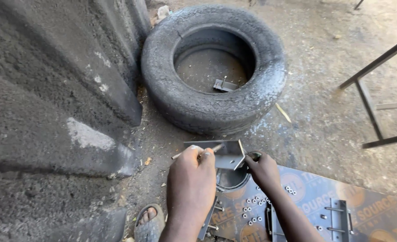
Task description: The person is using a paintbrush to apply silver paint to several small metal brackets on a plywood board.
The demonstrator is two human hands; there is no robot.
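Note:
My left hand [191, 181] grips a flat grey metal plate [227, 154] together with a thin bolt or rod [180, 154] that sticks out to the left. My right hand [264, 170] pinches a small nut-like piece at the plate's right edge, next to a thin metal strip [240, 154]. Both hands hover over the near end of a brown printed board [306, 197] with a round hole [232, 179] below the plate. Several small nuts [252, 208] lie scattered on the board.
A worn black tyre [214, 67] lies on the dirt floor ahead, a small metal bracket [224, 85] inside it. A rough concrete wall [50, 103] fills the left. A dark metal frame [373, 89] stands right. More brackets [339, 215] rest on the board. My sandalled foot [149, 222] is below.

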